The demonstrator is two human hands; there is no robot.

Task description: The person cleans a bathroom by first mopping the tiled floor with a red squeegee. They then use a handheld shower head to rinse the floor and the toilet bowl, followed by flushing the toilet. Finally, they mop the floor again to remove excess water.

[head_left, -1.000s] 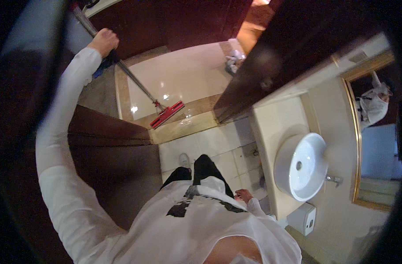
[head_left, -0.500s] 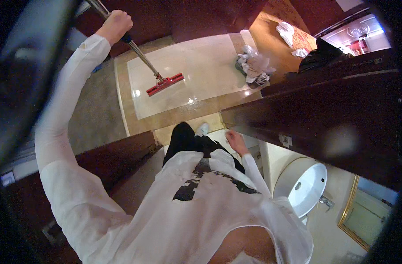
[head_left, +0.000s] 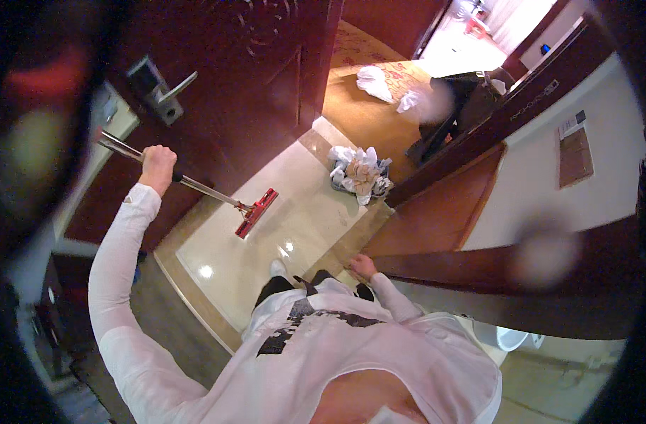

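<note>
My left hand [head_left: 158, 168] is closed round the steel pole of a mop [head_left: 206, 189], out to the left. The mop's flat red head [head_left: 256, 213] rests on the shiny pale tiled floor [head_left: 305, 191]. Low in front of my body, my right hand [head_left: 363, 266] hangs beside a dark wooden door frame, its fingers curled and nothing visible in them. A heap of white and tan rubbish in a bin [head_left: 360, 174] stands on the floor beyond the mop head.
A dark red door [head_left: 224, 92] with a lever handle [head_left: 174, 88] rises at the left. Beyond the tiles lies patterned carpet [head_left: 351, 49] with white bags [head_left: 374, 83] and a black bag [head_left: 450, 106]. Behind me on the right is a white basin [head_left: 508, 338].
I have stepped forward out of the bathroom doorway and turned to the right. The mop head now lies closer to the rubbish bin, and the basin has moved toward the lower edge.
</note>
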